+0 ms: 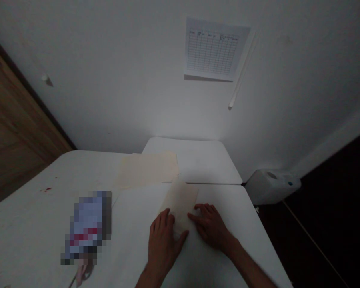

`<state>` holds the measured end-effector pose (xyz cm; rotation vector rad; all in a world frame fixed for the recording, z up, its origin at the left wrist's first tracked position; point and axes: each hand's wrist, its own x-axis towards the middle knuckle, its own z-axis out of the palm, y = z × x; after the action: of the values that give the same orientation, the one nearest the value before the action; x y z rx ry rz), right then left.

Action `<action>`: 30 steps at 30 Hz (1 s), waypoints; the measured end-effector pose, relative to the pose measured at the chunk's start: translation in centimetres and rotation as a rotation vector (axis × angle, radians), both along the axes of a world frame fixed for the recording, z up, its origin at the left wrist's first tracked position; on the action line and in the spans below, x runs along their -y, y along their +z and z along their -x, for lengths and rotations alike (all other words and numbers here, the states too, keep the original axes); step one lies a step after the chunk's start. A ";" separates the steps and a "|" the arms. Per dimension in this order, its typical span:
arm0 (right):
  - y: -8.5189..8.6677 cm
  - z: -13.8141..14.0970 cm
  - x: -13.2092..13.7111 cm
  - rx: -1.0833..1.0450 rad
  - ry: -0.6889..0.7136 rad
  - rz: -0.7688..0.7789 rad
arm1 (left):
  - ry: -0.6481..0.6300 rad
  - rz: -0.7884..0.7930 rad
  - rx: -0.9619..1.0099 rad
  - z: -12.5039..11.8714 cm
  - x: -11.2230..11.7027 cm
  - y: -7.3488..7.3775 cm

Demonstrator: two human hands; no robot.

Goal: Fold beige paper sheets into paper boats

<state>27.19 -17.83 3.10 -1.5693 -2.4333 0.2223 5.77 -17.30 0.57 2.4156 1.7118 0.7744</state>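
Note:
A small cream sheet of paper (182, 196) lies on the white table (132, 248) in front of me. My left hand (165, 238) rests over its lower left part, fingers spread and the thumb stretched along the near end. My right hand (211, 226) touches the sheet's right edge with the index finger extended and the other fingers slightly bent. Nothing is gripped in either hand. Just beyond, larger cream sheets (148, 170) lie flat and meet the top of the small one.
A pixelated blue-and-white item with a red band (85, 224) lies at left. A second white tabletop (198, 160) adjoins at the back. The wall carries a printed table sheet (214, 52). A white plastic container (271, 186) stands right of the table.

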 end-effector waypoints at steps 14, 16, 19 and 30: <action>0.2 -1.3 -3.5 0.091 -0.245 -0.094 | 0.010 0.015 0.007 0.0 0.0 0.1; 0.1 -1.4 -3.9 0.085 -0.271 -0.102 | 0.015 0.011 0.006 0.0 0.0 0.1; 0.0 -1.4 -4.4 0.076 -0.307 -0.109 | 0.011 0.007 -0.005 0.0 0.0 0.2; -0.9 -0.9 -4.6 0.054 -0.356 -0.151 | 0.008 -0.015 -0.015 0.0 0.1 0.1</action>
<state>28.11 -13.28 2.17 -1.9171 -2.1008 -0.0670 5.81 -17.42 0.63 2.4318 1.7285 0.7749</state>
